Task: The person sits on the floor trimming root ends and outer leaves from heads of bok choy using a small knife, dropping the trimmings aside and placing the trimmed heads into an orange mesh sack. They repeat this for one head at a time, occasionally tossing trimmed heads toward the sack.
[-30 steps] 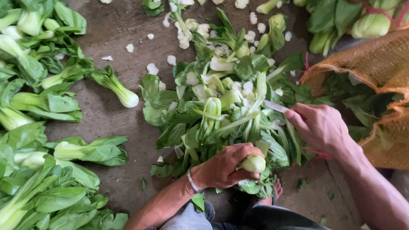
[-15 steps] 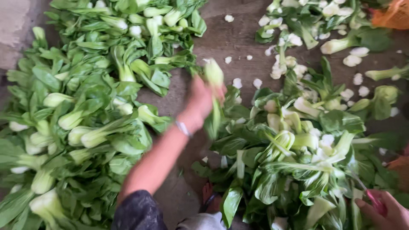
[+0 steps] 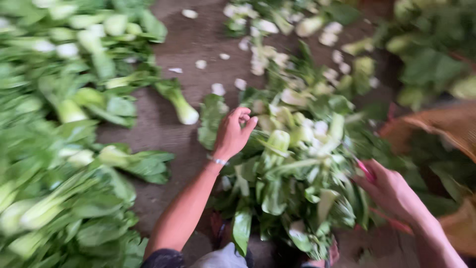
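Now left hand (image 3: 232,135) empty, fingers loosely curled, back over middle pile (image 3: 292,168); right hand (image 3: 391,191) grips red-handled knife (image 3: 364,169).

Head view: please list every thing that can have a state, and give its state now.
left hand: empty, fingers loosely curled, above the middle pile
right hand: closed on a pink-handled tool
pink-handled tool: held; blade not clear through blur
middle pile of greens: loose heap on the ground
left pile of greens: spread heap
single green: lying alone, white base showing
cut white pieces: scattered
woven basket: partly in view, leaves inside
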Motion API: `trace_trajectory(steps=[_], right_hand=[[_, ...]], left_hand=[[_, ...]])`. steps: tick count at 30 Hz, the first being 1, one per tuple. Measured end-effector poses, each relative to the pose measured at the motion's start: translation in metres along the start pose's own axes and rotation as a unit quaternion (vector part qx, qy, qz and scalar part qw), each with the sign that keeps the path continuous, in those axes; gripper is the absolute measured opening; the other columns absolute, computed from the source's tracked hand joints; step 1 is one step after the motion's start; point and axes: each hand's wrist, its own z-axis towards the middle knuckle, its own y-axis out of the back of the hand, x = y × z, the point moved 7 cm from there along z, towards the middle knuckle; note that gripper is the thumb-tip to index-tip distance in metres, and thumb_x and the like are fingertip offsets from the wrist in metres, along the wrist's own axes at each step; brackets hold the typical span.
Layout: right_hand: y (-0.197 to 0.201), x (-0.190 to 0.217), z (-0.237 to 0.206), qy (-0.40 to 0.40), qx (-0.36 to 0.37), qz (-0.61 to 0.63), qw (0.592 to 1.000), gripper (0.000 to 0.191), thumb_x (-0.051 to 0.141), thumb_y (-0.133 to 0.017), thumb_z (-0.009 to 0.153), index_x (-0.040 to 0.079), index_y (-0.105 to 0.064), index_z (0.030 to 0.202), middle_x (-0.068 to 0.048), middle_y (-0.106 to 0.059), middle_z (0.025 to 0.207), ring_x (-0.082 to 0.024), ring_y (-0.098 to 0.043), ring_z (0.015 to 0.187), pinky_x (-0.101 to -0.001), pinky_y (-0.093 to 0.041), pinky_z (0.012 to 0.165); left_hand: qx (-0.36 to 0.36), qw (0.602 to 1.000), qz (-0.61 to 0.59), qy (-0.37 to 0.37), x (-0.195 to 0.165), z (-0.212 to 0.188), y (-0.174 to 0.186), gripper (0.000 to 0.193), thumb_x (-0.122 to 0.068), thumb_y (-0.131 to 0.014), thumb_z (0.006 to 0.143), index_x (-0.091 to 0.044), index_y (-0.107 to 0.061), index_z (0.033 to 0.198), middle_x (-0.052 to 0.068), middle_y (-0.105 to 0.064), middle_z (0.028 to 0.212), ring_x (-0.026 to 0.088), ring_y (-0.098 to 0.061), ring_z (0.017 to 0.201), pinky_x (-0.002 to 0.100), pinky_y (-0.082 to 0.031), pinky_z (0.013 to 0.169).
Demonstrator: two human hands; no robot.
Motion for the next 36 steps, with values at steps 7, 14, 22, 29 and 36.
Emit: trace_trajectory(steps=[7,14,22,29,36], right_hand=[[0.009,0.014,-0.019,-0.058,0.007,0.023,0.998,0.042,0.034,-0.069,0.087,0.008,-0.064,0.120,-0.017,-0.067,0.071,-0.029,-0.066,0.064,-0.0429,-0.055,0.064],[0.004,0.016,-0.009,-0.019,0.027,-0.006,0.999,0.036,0.036,-0.067,0.092,0.004,-0.059,0.105,-0.017,-0.062,0.068,-0.030,-0.062,0.060,-0.0454,-0.050,0.061],[0.011,0.031,-0.018,0.002,0.009,0.026,1.000,0.033,0.034,-0.071,0.088,0.006,-0.061,0.103,-0.018,-0.062,0.066,-0.033,-0.062,0.057,-0.0459,-0.049,0.059],[0.058,0.096,-0.043,0.194,-0.130,0.060,0.971,0.037,0.027,-0.063,0.093,0.003,-0.062,0.122,-0.015,-0.065,0.080,-0.031,-0.065,0.066,-0.0413,-0.051,0.060],[0.079,0.157,-0.083,0.304,-0.209,-0.056,0.928,0.035,0.038,-0.054,0.098,0.008,-0.066,0.109,-0.006,-0.057,0.073,-0.024,-0.061,0.059,-0.0402,-0.048,0.054]], left_hand=[[0.185,0.962,0.199,0.010,-0.065,-0.049,-0.020,0.037,-0.041,-0.077,0.087,-0.006,-0.064,0.090,0.009,-0.068,0.088,0.027,-0.065,0.082,0.041,-0.052,0.073],[0.204,0.952,0.228,-0.016,-0.065,-0.019,-0.074,0.054,-0.049,-0.069,0.095,-0.001,-0.065,0.118,0.016,-0.070,0.112,0.031,-0.065,0.103,0.041,-0.046,0.095],[0.443,0.879,0.176,-0.011,-0.070,-0.026,-0.086,0.074,-0.063,-0.082,0.071,-0.009,-0.067,0.119,0.014,-0.074,0.105,0.030,-0.068,0.105,0.046,-0.044,0.103],[0.260,0.943,-0.050,-0.202,-0.176,-0.030,-0.023,0.071,-0.057,-0.083,0.079,-0.007,-0.057,0.120,0.007,-0.071,0.101,0.021,-0.074,0.091,0.033,-0.062,0.083],[0.134,0.972,-0.023,-0.190,-0.217,-0.034,-0.005,0.063,-0.045,-0.089,0.078,-0.004,-0.062,0.117,0.008,-0.069,0.102,0.024,-0.073,0.091,0.036,-0.060,0.081]])
